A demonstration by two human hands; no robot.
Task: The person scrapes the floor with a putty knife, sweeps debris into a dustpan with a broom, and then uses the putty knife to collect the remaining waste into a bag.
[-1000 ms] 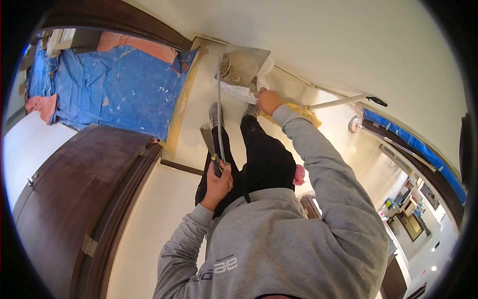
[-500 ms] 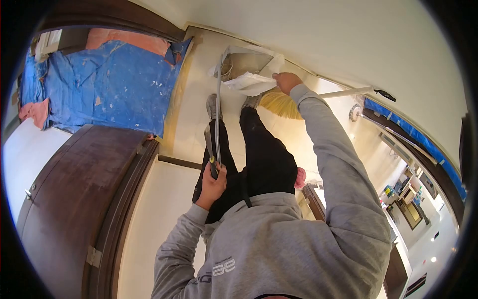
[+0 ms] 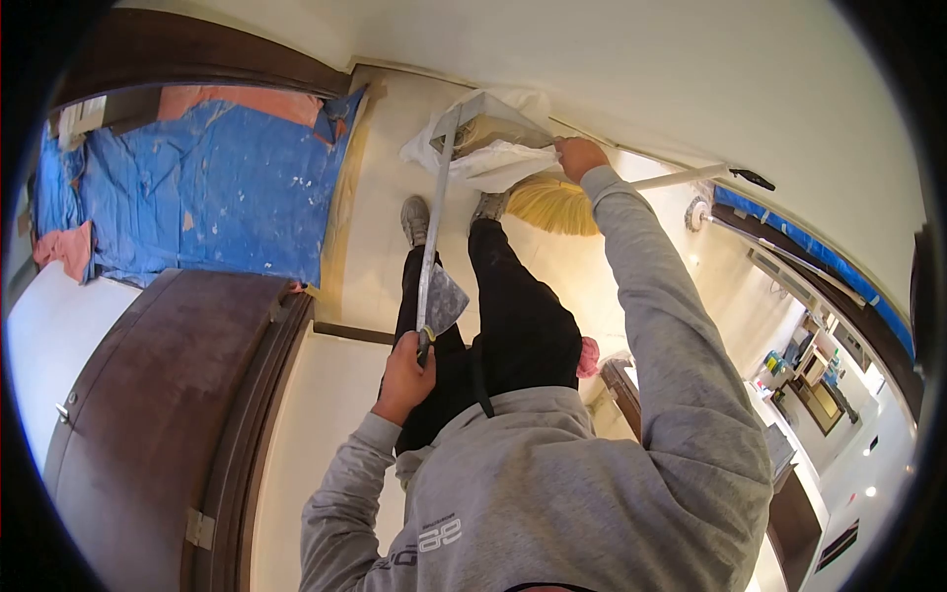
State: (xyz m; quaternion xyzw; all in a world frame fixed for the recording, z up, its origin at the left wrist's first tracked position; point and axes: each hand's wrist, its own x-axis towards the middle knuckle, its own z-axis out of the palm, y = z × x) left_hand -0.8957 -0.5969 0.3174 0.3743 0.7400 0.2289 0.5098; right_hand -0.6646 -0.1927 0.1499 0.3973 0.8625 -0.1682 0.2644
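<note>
My left hand (image 3: 402,383) is closed around the end of a long-handled metal dustpan (image 3: 441,219) and the grip of a putty knife (image 3: 446,301), whose broad, smeared blade turns to the right of the handle. At the far end, the grey pan tilts inside the mouth of a white plastic bag (image 3: 503,168). My right hand (image 3: 580,160) pinches the bag's right edge. A broom (image 3: 554,207) with yellow bristles lies just below the bag, beside my right shoe. What remains inside the bag is hidden by the pan.
A blue tarp (image 3: 217,187) covers the area at the upper left. Below it is a dark wooden door (image 3: 148,424). The wall (image 3: 671,69) runs close behind the bag. A paint roller (image 3: 698,213) on a pole lies at the right.
The pan has tipped over further in the bag. My left hand has moved slightly down and left, and the putty knife's blade has turned to face up. My right hand still grips the bag.
</note>
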